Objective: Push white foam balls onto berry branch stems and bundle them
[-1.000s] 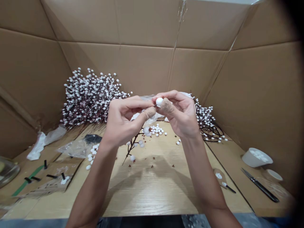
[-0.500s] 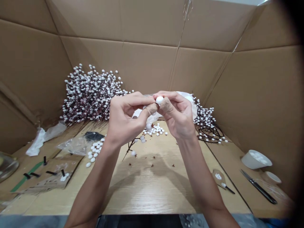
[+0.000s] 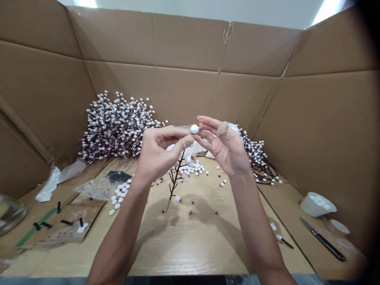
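Observation:
My left hand (image 3: 157, 152) is closed in a pinch on a thin dark twig (image 3: 175, 180) that hangs down from it, with several white beads along it and one white bead (image 3: 194, 129) at its top tip. My right hand (image 3: 225, 148) is just right of that tip with its fingers stretched out and apart, its fingertips close to the top bead. Tan tape wraps my left thumb tip and a right fingertip. Both hands are raised above the wooden table (image 3: 184, 241).
A large heap of white-beaded twigs (image 3: 115, 126) lies at the back left, a smaller one (image 3: 258, 158) at the back right. Loose white beads (image 3: 192, 169) lie mid-table. Plastic bags (image 3: 95, 186), black clips, a white bowl (image 3: 317, 204) and a knife (image 3: 322, 238) sit at the sides. Cardboard walls surround the table.
My right hand let go of the top bead and spread its fingers. The twig now hangs more upright from my left hand. The camera tilted up a little.

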